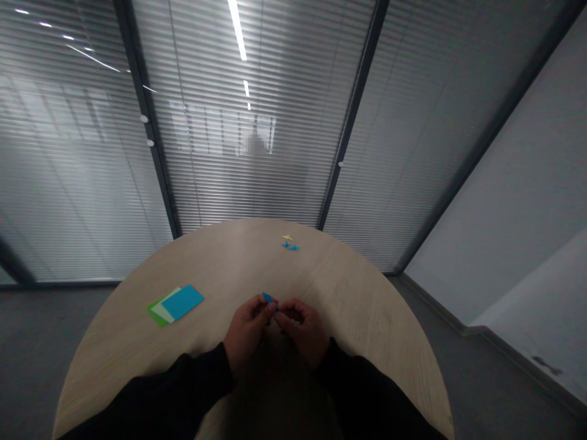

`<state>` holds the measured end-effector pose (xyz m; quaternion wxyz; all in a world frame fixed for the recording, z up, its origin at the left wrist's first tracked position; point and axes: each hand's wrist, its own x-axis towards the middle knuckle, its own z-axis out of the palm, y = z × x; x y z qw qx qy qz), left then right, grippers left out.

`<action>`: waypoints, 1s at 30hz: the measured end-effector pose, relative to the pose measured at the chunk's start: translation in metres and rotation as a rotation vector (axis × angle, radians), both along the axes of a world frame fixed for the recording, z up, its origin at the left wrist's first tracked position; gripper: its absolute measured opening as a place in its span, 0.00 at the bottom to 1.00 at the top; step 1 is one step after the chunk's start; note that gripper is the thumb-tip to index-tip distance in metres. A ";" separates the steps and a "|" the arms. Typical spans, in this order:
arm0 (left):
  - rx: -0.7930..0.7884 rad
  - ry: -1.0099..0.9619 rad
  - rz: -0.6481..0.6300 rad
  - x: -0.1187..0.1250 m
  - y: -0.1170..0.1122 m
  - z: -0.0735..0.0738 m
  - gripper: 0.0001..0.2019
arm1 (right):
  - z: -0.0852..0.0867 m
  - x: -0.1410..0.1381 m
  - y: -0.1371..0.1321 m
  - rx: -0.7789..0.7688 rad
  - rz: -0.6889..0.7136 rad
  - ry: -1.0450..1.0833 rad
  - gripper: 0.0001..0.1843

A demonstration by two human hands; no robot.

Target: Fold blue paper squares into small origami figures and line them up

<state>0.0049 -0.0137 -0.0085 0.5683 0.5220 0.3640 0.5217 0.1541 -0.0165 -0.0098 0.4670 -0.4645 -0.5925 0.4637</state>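
A small piece of folded blue paper (267,297) is pinched between my two hands over the near middle of the table. My left hand (247,327) grips it with thumb and forefinger, its blue tip pointing up and left. My right hand (302,329) closes on the other end, its thumb and fingertips meeting the left thumb. A bit of red or pink shows at the fingertips; I cannot tell if it belongs to the paper. Most of the folded piece is hidden by the fingers.
On the left of the round wooden table (229,256) lie sheets of coloured paper (183,301), blue over pale and bright green. Toward the far edge sit small folded paper pieces, a yellow one (287,237) and blue ones (294,248). Blinds-covered glass panels stand behind.
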 end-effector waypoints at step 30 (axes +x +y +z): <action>-0.136 -0.004 0.085 0.000 -0.001 0.010 0.14 | 0.003 0.011 0.007 -0.018 -0.008 0.008 0.14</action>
